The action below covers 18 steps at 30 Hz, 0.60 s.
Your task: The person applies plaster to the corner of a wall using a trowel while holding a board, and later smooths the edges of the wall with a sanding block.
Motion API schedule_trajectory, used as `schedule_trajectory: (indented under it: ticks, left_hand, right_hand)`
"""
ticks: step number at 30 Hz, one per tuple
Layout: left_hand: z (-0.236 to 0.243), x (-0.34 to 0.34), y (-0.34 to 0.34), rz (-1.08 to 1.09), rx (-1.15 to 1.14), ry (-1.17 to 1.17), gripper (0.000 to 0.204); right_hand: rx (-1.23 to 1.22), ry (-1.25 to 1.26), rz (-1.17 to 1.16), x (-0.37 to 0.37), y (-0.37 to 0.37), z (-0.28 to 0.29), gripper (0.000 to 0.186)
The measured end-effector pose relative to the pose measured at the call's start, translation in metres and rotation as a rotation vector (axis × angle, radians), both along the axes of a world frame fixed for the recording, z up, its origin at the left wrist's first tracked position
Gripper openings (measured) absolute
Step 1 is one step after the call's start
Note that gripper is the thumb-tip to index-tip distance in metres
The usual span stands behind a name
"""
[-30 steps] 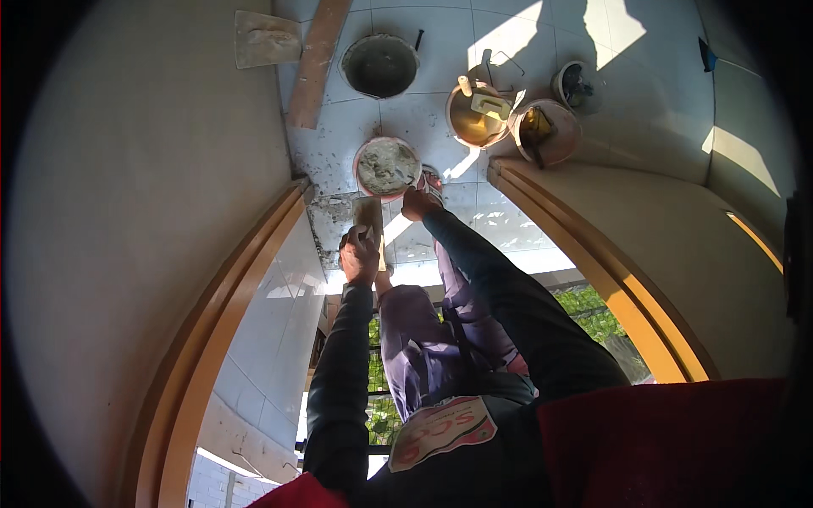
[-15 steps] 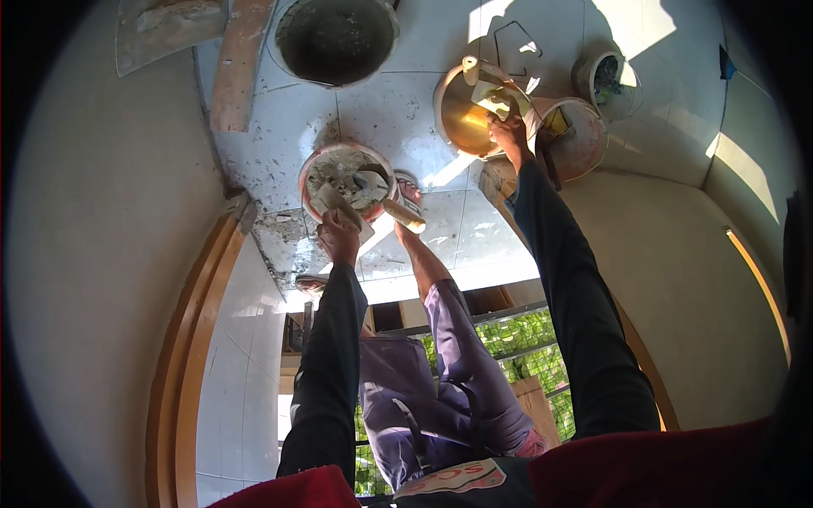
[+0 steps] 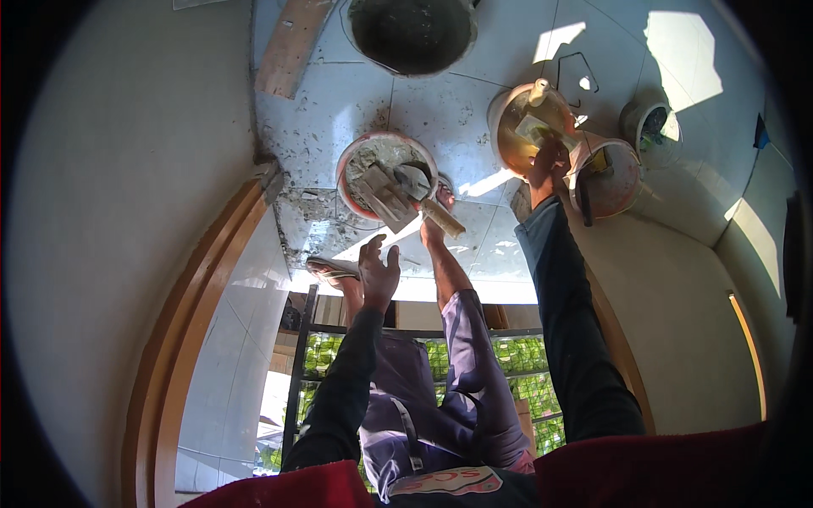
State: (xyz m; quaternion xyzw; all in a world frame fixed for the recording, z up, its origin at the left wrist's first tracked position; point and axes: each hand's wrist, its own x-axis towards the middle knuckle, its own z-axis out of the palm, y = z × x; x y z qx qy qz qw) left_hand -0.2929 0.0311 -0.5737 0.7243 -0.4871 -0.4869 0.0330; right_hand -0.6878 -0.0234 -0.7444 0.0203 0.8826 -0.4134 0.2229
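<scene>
My left hand [image 3: 378,269] is in the air just nearer than a mixing bucket [image 3: 342,188], fingers apart and holding nothing. Across that bucket's rim lies a flat plastering trowel [image 3: 385,200]. Beside it is a grey blade [image 3: 412,180], with a pale wooden handle [image 3: 443,219] sticking out over the rim. My right hand [image 3: 549,162] reaches into a bucket of amber-looking liquid [image 3: 501,135]. Its fingers are closed and shaded, by a pale yellow-green flat piece [image 3: 533,129]; what they grip cannot be made out. A rounded wooden handle [image 3: 539,91] leans at the far rim.
Beyond stands a large dark tub [image 3: 412,38], with a stained plank [image 3: 292,46] to its left. A tipped pinkish bucket [image 3: 614,182] and a smaller pail [image 3: 650,127] stand at right. Bent wire [image 3: 584,63] lies on the tiles. Wooden door frames [image 3: 199,313] flank me.
My left hand has let go of the flat trowel, now lying on the bucket, and drawn back toward me. My right hand stays at the liquid bucket. The whole view has shifted.
</scene>
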Motion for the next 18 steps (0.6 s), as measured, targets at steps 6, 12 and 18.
schedule_trajectory:
  ticks: [6,12,18]
  left_hand:
    - [0.104,0.075,0.095,0.030,0.184,-0.152,0.037]
    - [0.194,0.151,0.200,0.152,0.374,-0.491,0.037]
    - [0.284,0.148,0.229,0.303,0.334,-0.501,0.039]
  right_hand:
    - [0.447,0.959,1.104,-0.100,0.029,-0.076,0.031]
    - [0.511,0.500,1.107,-0.072,-0.002,-0.064,0.028]
    - [0.228,0.655,1.449,-0.098,0.015,0.012,0.025]
